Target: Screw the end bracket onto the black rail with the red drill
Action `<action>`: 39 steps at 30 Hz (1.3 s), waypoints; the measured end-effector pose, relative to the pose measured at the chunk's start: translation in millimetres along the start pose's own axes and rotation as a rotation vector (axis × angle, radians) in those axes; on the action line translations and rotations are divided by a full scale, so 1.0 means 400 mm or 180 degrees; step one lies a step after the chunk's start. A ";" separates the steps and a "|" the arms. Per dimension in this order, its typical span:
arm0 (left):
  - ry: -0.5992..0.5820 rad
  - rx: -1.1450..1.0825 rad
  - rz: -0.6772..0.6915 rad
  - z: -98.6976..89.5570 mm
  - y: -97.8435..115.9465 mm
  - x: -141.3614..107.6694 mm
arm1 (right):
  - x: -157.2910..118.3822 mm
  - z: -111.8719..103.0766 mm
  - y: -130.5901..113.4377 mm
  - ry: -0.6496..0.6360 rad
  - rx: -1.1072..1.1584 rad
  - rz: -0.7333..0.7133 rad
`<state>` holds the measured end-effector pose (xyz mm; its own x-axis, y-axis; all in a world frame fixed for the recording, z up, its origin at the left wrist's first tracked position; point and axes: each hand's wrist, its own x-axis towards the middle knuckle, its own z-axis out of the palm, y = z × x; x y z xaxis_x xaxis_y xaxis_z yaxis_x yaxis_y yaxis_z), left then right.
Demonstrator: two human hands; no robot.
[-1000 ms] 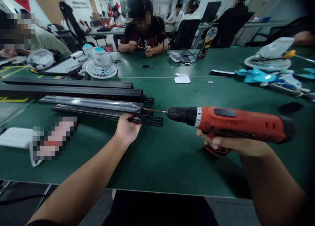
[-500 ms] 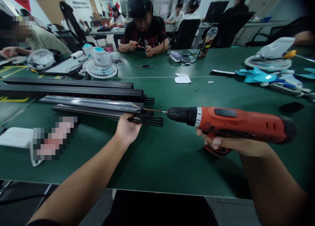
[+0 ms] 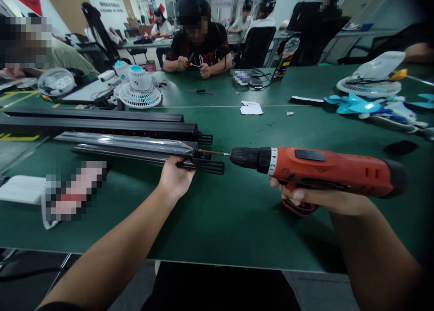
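My right hand (image 3: 305, 200) is closed round the grip of a red cordless drill (image 3: 325, 168), held level with its black chuck (image 3: 246, 157) pointing left. A long thin bit (image 3: 215, 153) runs from the chuck to the end of a black metal profile (image 3: 142, 155). The bit's tip is hidden at that end. My left hand (image 3: 176, 180) grips the profile near the same end, its thumb on top and the other fingers underneath, mostly out of sight. A black slotted bracket (image 3: 212, 166) sticks out from the profile's end. Clear plastic film (image 3: 125, 140) lies along its top.
Behind the profile lie more long black profiles (image 3: 101, 124). A pixelated flat object (image 3: 77, 191) and a white item (image 3: 22, 189) rest at left. White fan parts (image 3: 139, 94) and blue fan blades (image 3: 356, 104) are farther back. Across the table a person (image 3: 200, 44) holds a screwdriver.
My hands, the drill and the profile look almost unmoved. Across the table, the other person's hands have shifted very slightly.
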<state>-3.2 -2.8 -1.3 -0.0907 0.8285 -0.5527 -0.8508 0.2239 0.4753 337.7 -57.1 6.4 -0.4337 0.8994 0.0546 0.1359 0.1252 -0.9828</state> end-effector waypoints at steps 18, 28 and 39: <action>-0.0092 -0.0025 0.0024 -0.008 -0.001 0.012 | -0.003 0.000 -0.001 0.0006 -0.0018 0.0050; -0.0054 -0.0003 0.0034 -0.008 0.000 0.010 | -0.001 -0.013 0.003 -0.0189 0.0040 0.0100; -0.0028 -0.0012 0.0022 -0.003 -0.002 0.007 | 0.003 0.002 -0.001 -0.0056 0.0049 -0.0096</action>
<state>-3.5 -1.3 -4.1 -0.0920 0.8344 -0.5434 -0.8522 0.2163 0.4764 336.5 -56.5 6.7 -0.4530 0.8878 0.0813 0.1090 0.1456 -0.9833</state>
